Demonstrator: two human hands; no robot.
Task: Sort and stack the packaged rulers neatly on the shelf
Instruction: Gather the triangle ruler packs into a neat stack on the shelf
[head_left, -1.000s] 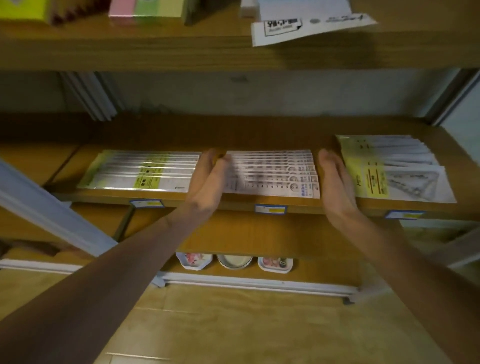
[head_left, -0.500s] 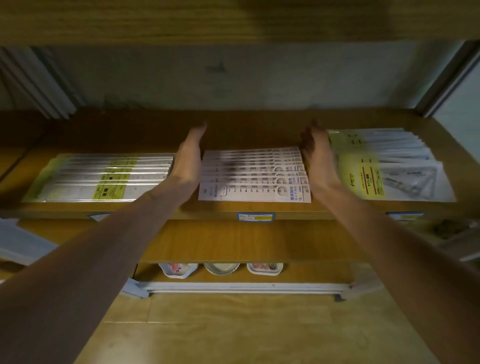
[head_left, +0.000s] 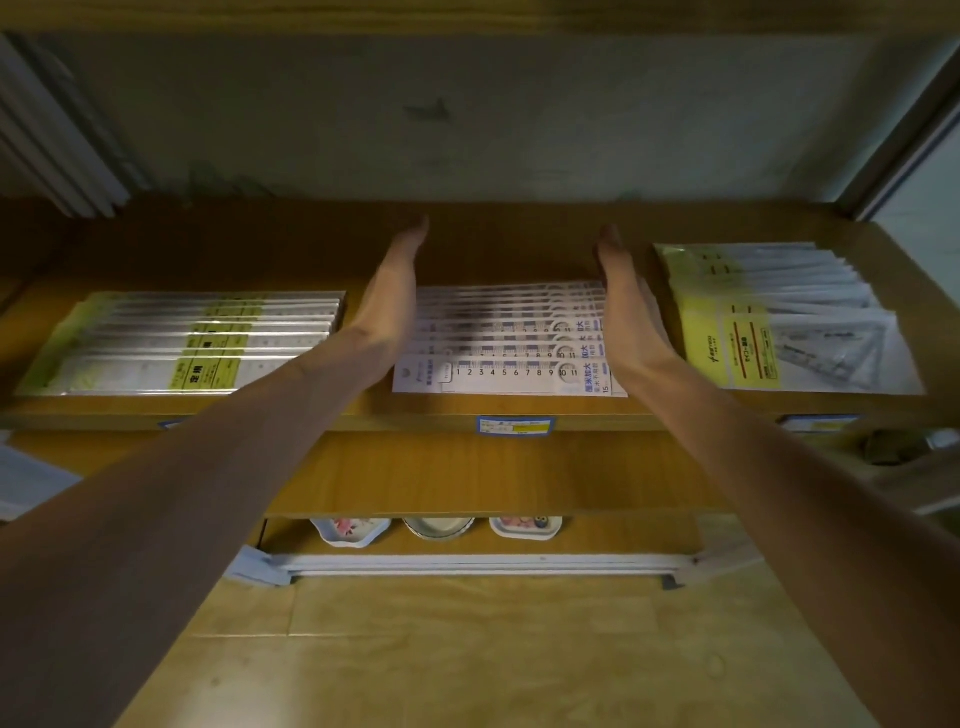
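two bare forearms reach up and away from the viewer toward a wooden shelf (head_left: 519, 249). nearest, below that shelf, is tan flooring, then a white rail and three small patterned dishes (head_left: 439, 529) tucked on a lower level. on the shelf's front edge, straight below the middle stack, sits a blue and yellow price label (head_left: 514, 426).

on the shelf itself, the middle stack of white packaged rulers (head_left: 506, 338) lies flat, fanned so each pack steps back a little from the one in front; the front pack shows printed numbers one to eleven. the left hand (head_left: 387, 306) stands on edge against the left side of this stack, fingers straight and held together, pointing toward the back of the shelf. the right hand (head_left: 626, 312) stands the same way against the stack's right side, palm facing the left hand. both are flat and open, gripping nothing; the stack sits between the two palms.

left of the middle stack, beyond the left hand, lies a stack of long clear rulers with yellow labels (head_left: 192, 343). right of the middle stack, beyond the right hand, lies a fanned pile of yellow and white packs of set squares (head_left: 789, 317).

behind the middle stack the shelf board is bare up to a pale, stained back wall (head_left: 467, 114). far left of the stack, white boards (head_left: 57, 150) lean against that wall.
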